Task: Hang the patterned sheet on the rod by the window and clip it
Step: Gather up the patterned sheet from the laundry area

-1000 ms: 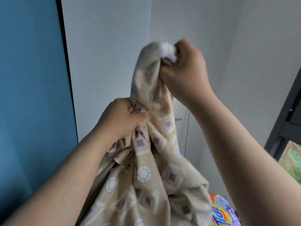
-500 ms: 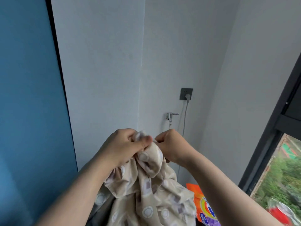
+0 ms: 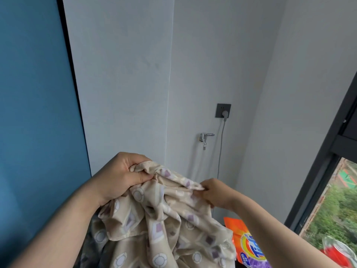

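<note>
Beige patterned cotton sheet bunched, gripped by left hand at ten o'clock, hem pinched by right hand at three. Probably light, limp, slack; best held along the hem.

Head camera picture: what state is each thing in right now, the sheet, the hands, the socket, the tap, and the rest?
Patterned sheet: bunched, held up by both hands, not hung.
Left hand: grips the sheet's hem.
Right hand: pinches the sheet's edge.
Socket: plug in it, cable hanging down.
Tap: no water seen running.
Detergent bag: partly hidden behind the sheet.
Window: cannot tell if open.
Rod: not in view.
</note>
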A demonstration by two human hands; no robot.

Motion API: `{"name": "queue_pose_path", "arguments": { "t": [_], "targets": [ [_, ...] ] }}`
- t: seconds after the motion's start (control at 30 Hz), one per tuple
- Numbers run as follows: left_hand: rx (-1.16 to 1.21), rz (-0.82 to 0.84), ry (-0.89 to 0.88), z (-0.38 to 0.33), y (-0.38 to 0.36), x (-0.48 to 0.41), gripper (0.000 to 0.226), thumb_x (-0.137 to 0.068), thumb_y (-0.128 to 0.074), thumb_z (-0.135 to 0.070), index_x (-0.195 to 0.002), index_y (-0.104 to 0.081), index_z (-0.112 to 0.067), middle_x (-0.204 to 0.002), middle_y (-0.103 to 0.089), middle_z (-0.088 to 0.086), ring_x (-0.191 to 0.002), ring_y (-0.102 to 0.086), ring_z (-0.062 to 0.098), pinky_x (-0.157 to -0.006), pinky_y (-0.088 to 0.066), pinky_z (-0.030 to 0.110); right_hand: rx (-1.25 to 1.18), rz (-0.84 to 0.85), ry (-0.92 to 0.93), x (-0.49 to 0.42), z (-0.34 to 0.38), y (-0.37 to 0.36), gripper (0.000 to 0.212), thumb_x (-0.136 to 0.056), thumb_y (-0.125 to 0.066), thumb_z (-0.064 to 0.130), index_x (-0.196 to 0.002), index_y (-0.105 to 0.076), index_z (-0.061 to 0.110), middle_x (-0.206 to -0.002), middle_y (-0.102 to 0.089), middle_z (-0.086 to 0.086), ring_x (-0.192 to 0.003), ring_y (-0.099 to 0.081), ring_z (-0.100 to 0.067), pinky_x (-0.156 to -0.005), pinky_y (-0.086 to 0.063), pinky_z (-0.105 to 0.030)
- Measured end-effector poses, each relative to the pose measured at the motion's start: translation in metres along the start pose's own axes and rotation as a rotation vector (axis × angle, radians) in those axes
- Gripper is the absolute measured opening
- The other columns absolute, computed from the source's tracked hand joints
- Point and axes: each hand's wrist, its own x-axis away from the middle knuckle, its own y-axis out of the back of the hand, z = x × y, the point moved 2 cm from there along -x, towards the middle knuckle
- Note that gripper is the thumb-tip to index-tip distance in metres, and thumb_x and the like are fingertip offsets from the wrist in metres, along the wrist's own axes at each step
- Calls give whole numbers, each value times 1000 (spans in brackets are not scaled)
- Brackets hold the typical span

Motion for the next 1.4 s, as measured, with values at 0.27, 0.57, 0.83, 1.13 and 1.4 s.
{"name": "queue_pose_path", "arguments": {
  "t": [0.27,0.57,0.83,1.13,1.4],
  "targets": [
    [-291,-131,202,21,13,-4,49,-74,-78,-38,-57,-45,-6,-51,-38,-4,-48,-36,8,-49,-28,23,-569,-651,240,50,68,117,23,-88,-59,4,-70,-62,-9,-54,-42,-10,-42,-32,-15,-39,-24,-20],
    [-171,-79,119,25,-24,-14,94,-51,-49,-97,-90,-70,-14,-79,-70,-1,-77,-67,17,-74,-56,41,-369,-395,226,64,109,65,21,-69,-49,20,-86,-61,18,-78,-63,0,-76,-61,-22,-74,-56,-45],
    [-133,-144,13,21,-37,-8,19,-73,-71,-43,-69,-72,-24,-64,-63,-5,-65,-60,8,-68,-51,32,-708,-61,415,70,92,40,31,-75,-43,-14,-93,-52,8,-74,-57,-4,-60,-54,-15,-61,-52,-31],
    [3,-229,-135,-1,-29,-8,16,-75,-67,-32,-85,-78,-26,-91,-76,8,-90,-71,18,-81,-55,31,248,233,50,15,8,-8,9,-82,-60,22,-83,-66,15,-81,-71,2,-78,-65,-18,-75,-51,-30],
    [-355,-505,-109,-14,18,-17,32,-84,-63,-37,-64,-59,-13,-51,-55,-9,-50,-46,4,-54,-38,24,-551,-548,218,37,39,96,24,-89,-63,-1,-66,-58,6,-49,-55,-2,-44,-43,-15,-44,-33,-23]
  ]
}}
